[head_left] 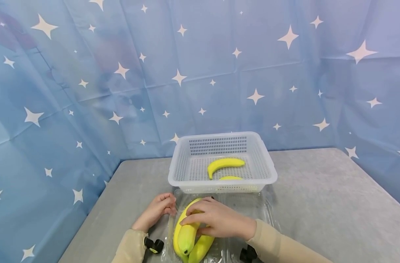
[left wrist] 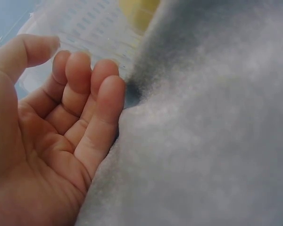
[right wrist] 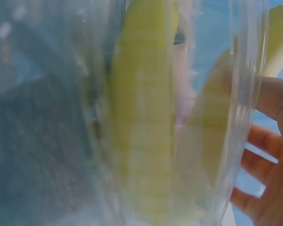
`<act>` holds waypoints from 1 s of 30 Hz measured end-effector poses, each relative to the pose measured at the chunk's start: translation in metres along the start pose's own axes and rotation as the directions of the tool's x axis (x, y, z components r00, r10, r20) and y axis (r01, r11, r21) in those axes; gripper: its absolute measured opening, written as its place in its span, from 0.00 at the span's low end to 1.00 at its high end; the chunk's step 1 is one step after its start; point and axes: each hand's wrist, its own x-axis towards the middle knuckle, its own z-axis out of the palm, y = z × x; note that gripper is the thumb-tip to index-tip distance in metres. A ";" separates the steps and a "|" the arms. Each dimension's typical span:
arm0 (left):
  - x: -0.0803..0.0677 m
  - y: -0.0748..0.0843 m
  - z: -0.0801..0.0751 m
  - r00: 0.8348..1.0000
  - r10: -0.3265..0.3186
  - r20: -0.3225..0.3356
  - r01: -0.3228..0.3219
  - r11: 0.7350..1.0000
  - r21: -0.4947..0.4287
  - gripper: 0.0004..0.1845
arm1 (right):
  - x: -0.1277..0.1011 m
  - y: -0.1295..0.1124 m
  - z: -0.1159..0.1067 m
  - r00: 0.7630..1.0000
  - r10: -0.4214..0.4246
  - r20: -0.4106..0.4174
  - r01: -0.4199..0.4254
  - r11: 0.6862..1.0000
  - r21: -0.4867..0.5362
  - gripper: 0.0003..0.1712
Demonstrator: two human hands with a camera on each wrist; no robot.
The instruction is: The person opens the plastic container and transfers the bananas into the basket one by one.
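We see the grey table (head_left: pixel 318 190) carrying a white basket (head_left: pixel 269 164) with two bananas (head_left: pixel 224 164) inside. Just in front of that basket lies a clear plastic tray (head_left: pixel 262 208) holding more bananas. Our right hand (head_left: pixel 216 219) grips one banana (head_left: pixel 186 233), its long axis running toward us from the basket. The left hand (head_left: pixel 158 210) rests beside it, fingers loosely curled, holding nothing; only its wrist view shows that bare palm (left wrist: pixel 42 160).
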 end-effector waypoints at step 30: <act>0.002 0.001 0.000 0.998 -0.051 -0.035 0.051 0.999 -0.004 0.13 | 0.002 -0.002 -0.016 1.000 -0.008 -0.006 0.008 0.998 -0.069 0.32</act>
